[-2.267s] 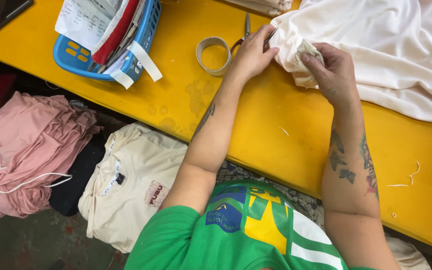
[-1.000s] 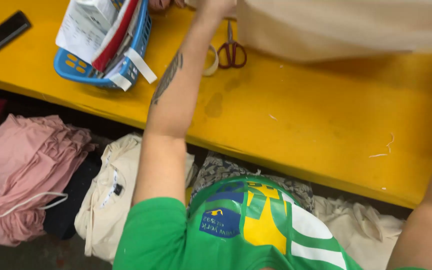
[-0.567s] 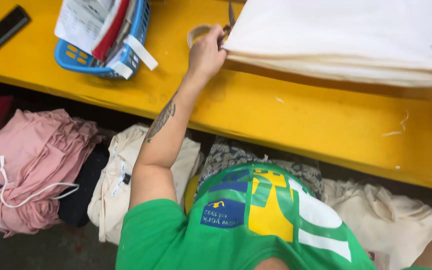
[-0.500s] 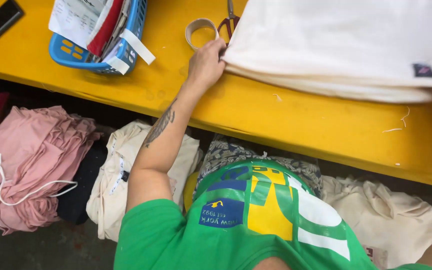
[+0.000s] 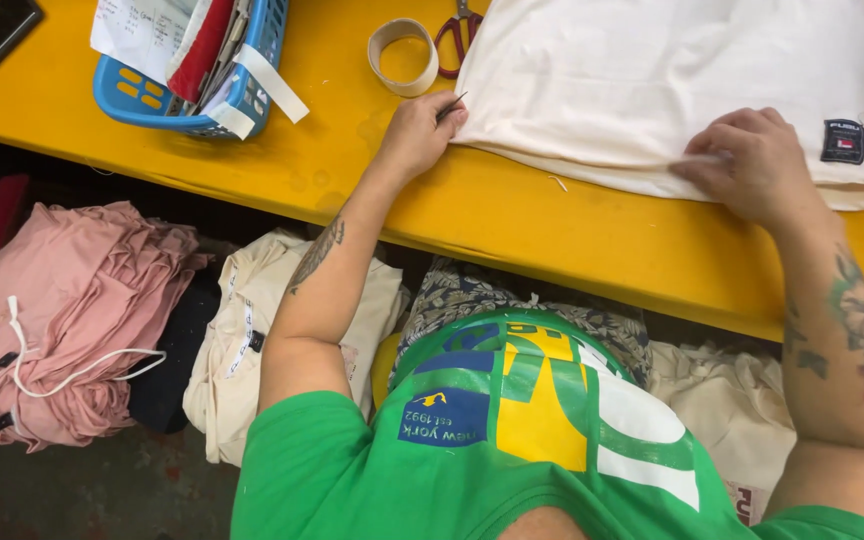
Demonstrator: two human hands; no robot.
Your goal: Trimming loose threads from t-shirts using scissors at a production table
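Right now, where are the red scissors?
In the head view, the red scissors lie at the top edge of the yellow table, between the tape roll and the cream garment, just beyond the left hand.

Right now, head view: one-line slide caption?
Both hands, left hand and right hand, press the folded cream cotton garment flat on the yellow wooden table.

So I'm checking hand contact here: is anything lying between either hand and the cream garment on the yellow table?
Nothing visible does. The left hand rests at the cream garment's left corner, pinching a thin dark tool whose kind I cannot tell. The right hand presses directly on its folded lower edge. The tape roll and red scissors lie above, clear of both hands.
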